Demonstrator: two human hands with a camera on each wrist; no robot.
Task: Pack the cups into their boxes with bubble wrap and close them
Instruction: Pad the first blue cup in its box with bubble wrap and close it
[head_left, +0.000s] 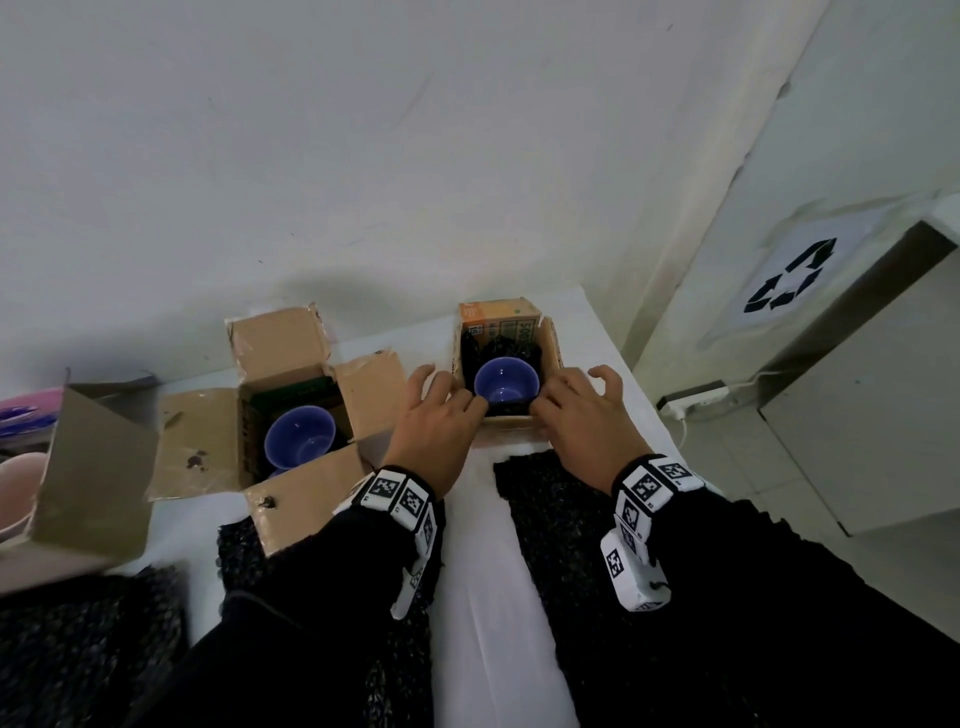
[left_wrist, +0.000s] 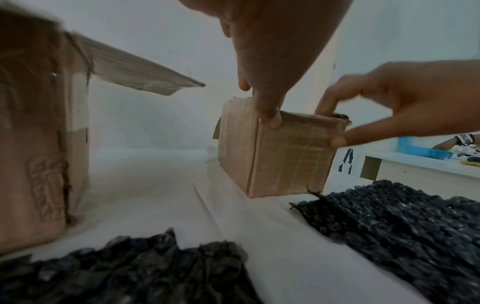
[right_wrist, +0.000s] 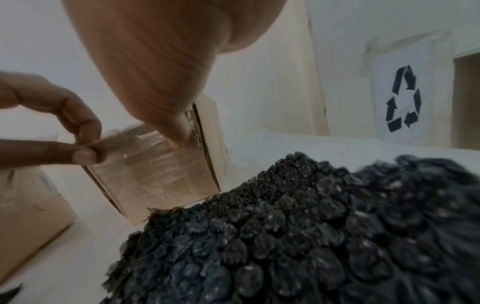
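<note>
A small cardboard box (head_left: 519, 428) stands on the white table, lined with black bubble wrap and holding a blue cup (head_left: 506, 384). My left hand (head_left: 460, 408) pinches the left end of the box's near wall, thumb (left_wrist: 272, 121) outside and fingers inside. My right hand (head_left: 553, 402) pinches the right end of that wall in the same way, thumb (right_wrist: 179, 139) on the outer face. To the left a larger open box (head_left: 363, 395) holds a second blue cup (head_left: 300, 439). A loose black bubble wrap sheet (head_left: 561, 525) lies just in front of the small box.
More black bubble wrap (head_left: 83, 639) lies at the near left and under my left arm. A third open box (head_left: 88, 488) and a pink bowl (head_left: 15, 488) sit at the far left. The table ends just right of the small box, with a power strip (head_left: 691, 402) and a recycling-marked bin (head_left: 795, 275) beyond.
</note>
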